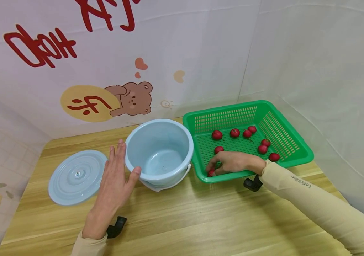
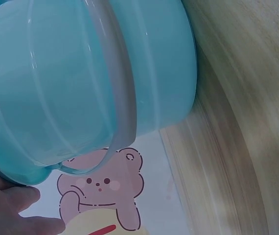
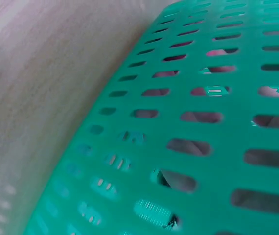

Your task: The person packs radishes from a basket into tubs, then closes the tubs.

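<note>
The light blue bucket (image 1: 158, 170) stands upright, and its inside shows nothing in it. My left hand (image 1: 114, 185) is at the bucket's left side, fingers straight, with fingertips and thumb at the rim; the left wrist view shows the thumb and a finger close to that rim. Inside the green basket (image 1: 252, 106), my right hand (image 1: 233, 161) reaches to the near left corner. Its curled fingers pinch a red radish (image 1: 211, 173), partly hidden by the hand. Several other radishes (image 1: 217, 134) lie scattered on the basket floor. In the right wrist view, the basket's slotted wall (image 3: 203, 132) hides most of the hand.
A round light blue lid (image 1: 77, 177) lies flat on the wooden table (image 1: 182, 220), left of the bucket. The basket stands right beside the bucket. Behind the table hangs a white cloth (image 1: 201, 53) with a printed bear. The bucket's handle (image 2: 120, 68) hangs down its side.
</note>
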`<state>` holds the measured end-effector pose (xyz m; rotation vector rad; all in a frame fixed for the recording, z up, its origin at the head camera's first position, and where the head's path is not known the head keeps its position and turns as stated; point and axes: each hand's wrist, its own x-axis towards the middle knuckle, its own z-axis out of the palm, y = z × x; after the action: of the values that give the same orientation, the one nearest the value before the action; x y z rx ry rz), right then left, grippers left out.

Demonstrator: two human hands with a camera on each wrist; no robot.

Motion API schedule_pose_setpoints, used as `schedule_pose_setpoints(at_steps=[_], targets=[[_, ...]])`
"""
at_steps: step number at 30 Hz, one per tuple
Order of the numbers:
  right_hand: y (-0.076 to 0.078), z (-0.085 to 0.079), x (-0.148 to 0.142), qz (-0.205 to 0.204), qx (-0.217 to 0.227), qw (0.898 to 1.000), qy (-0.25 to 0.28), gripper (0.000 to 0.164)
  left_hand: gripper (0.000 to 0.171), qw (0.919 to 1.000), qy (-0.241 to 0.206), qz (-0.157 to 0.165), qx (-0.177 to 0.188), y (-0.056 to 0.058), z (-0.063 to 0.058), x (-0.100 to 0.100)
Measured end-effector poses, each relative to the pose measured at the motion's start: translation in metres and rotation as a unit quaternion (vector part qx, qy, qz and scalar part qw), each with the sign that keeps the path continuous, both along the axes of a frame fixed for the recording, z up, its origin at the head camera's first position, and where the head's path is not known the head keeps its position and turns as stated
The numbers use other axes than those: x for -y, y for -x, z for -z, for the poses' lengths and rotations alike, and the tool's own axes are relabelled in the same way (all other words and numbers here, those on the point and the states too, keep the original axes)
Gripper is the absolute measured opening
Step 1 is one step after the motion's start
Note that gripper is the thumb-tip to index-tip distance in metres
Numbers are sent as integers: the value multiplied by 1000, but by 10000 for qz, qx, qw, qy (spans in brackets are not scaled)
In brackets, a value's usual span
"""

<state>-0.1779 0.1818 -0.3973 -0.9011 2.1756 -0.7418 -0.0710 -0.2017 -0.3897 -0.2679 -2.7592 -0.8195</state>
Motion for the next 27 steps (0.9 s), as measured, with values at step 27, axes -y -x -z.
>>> schedule_pose_setpoints(at_steps=[27], targets=[[-14, -19, -10, 942, -433, 9890, 1053, 22, 77, 9991, -343, -126, -215, 0, 6, -5]])
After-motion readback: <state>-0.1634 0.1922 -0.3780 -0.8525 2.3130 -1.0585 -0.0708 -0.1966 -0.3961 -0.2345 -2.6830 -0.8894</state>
